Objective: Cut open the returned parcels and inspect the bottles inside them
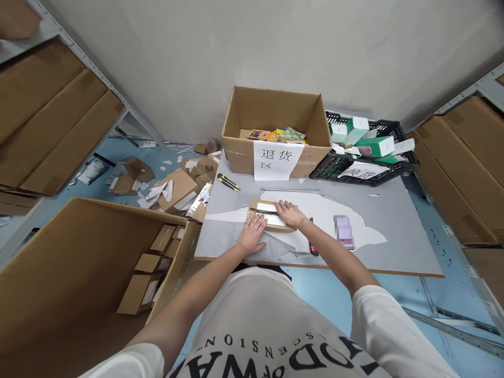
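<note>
A small cardboard box (pixel 271 228) with a white label lies on the table in front of me. A dark band runs across the label. My left hand (pixel 252 235) rests on the box's left end, fingers outstretched and thumb apart. Over its right end lies my right hand (pixel 290 214), fingers extended across the label; its thumb is hidden. Beneath the box are white paper sheets (pixel 331 207). A red and black cutter (pixel 313 248) lies partly hidden beside my right forearm. To the upper left is a yellow and black utility knife (pixel 228 182).
A large carton (pixel 240 157) with colourful packets and a black crate (pixel 366 176) of green-white boxes stand at the table's back. A purple pixelated item (pixel 344 232) lies right. At left, a deep carton (pixel 98 210) contains small boxes; cardboard scraps (pixel 177 189) litter the floor.
</note>
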Action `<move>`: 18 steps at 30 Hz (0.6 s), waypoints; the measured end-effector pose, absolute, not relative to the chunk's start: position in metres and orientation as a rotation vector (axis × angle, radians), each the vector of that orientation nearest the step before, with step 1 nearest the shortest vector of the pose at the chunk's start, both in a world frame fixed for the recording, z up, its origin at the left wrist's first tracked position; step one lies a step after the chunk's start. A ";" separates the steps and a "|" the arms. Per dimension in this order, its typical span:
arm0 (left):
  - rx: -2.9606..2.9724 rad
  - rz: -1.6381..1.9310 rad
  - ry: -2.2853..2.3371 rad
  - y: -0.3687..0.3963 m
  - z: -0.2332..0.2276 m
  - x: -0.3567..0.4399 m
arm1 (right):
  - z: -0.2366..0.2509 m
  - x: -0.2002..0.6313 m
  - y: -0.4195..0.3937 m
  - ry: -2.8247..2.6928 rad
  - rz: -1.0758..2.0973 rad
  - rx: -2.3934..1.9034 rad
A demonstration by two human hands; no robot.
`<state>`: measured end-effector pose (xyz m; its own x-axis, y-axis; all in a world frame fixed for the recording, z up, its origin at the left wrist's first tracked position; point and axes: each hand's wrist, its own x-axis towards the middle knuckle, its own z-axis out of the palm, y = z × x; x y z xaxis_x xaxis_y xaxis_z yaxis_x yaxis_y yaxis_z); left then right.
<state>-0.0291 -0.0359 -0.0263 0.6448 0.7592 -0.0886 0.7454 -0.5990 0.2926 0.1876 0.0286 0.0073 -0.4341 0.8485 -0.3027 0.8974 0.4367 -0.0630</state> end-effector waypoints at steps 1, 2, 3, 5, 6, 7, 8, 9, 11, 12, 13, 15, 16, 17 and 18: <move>2.568 0.061 1.203 -0.037 -0.026 -0.030 | 0.012 0.190 0.034 2.447 -0.372 1.514; 2.572 0.058 1.199 -0.038 -0.026 -0.030 | 0.018 0.193 0.041 2.427 -0.413 1.515; 2.575 0.056 1.196 -0.039 -0.026 -0.031 | 0.023 0.197 0.050 2.411 -0.431 1.517; 2.579 0.052 1.198 -0.040 -0.027 -0.031 | 0.032 0.205 0.068 2.400 -0.444 1.549; 2.580 0.049 1.201 -0.040 -0.027 -0.031 | 0.036 0.209 0.077 2.388 -0.467 1.598; 2.582 0.045 1.202 -0.040 -0.027 -0.032 | 0.037 0.212 0.085 2.366 -0.502 1.665; 2.586 0.040 1.201 -0.040 -0.027 -0.032 | 0.038 0.214 0.092 2.338 -0.543 1.736; 2.593 0.036 1.195 -0.040 -0.027 -0.032 | 0.037 0.216 0.098 2.305 -0.582 1.802; 2.603 0.025 1.184 -0.041 -0.027 -0.033 | 0.030 0.217 0.105 2.242 -0.623 1.888; 2.604 0.019 1.183 -0.041 -0.027 -0.033 | 0.025 0.216 0.107 2.213 -0.622 1.916; 2.602 0.013 1.186 -0.040 -0.028 -0.034 | 0.020 0.215 0.108 2.184 -0.617 1.943; 2.596 0.002 1.190 -0.040 -0.028 -0.034 | 0.009 0.211 0.108 2.115 -0.613 2.010; 2.595 -0.003 1.187 -0.039 -0.028 -0.033 | 0.005 0.209 0.107 2.083 -0.613 2.038; 2.597 -0.005 1.181 -0.039 -0.028 -0.033 | 0.001 0.208 0.106 2.056 -0.617 2.062; 2.598 -0.006 1.174 -0.038 -0.028 -0.032 | -0.001 0.206 0.106 2.037 -0.616 2.082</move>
<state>-0.0325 -0.0382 -0.0283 0.6678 0.7343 -0.1217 0.7355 -0.6258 0.2597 0.2060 0.1057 -0.0011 -0.0150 0.9168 -0.3990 0.9844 -0.0565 -0.1668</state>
